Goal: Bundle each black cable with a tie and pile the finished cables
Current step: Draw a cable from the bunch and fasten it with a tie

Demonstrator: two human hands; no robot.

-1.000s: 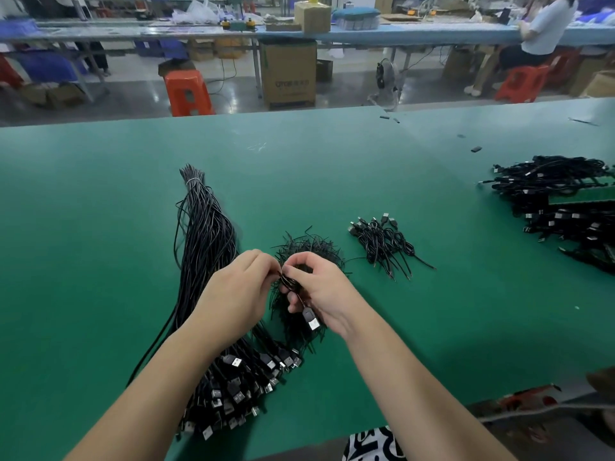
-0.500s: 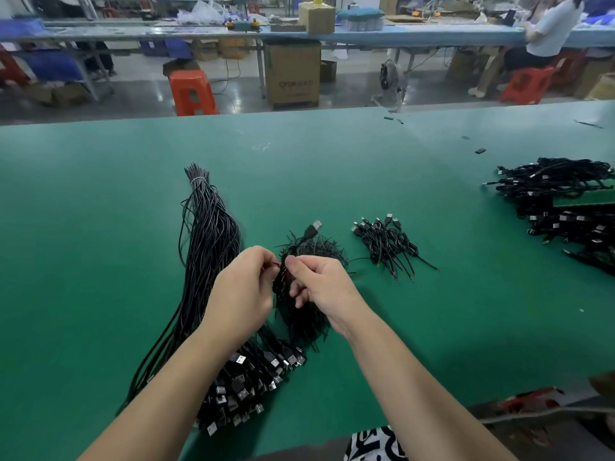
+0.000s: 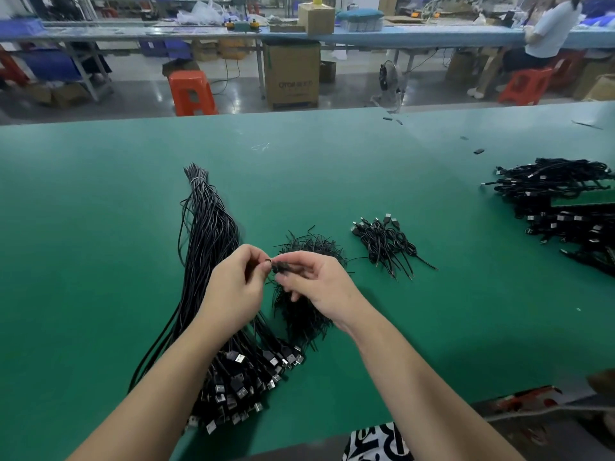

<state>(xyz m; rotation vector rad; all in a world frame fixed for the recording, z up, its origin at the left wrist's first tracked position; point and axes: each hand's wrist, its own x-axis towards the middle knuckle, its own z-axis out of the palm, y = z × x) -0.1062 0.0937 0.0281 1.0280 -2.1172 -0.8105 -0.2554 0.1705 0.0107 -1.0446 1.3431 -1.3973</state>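
Above the green worktop, both hands pinch one folded black cable: left hand fingers at its end, right hand fingers around it

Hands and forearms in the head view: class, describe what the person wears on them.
Nothing shows on them. The left hand and right hand are bare, without gloves, rings, watch or wristband visible. Both forearms are uncovered, with no sleeve in the frame.

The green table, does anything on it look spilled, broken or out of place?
Nothing looks damaged or spilled. A few small dark bits lie scattered on the table at the far right, apart from any pile. Both hands work a cable over the ties.
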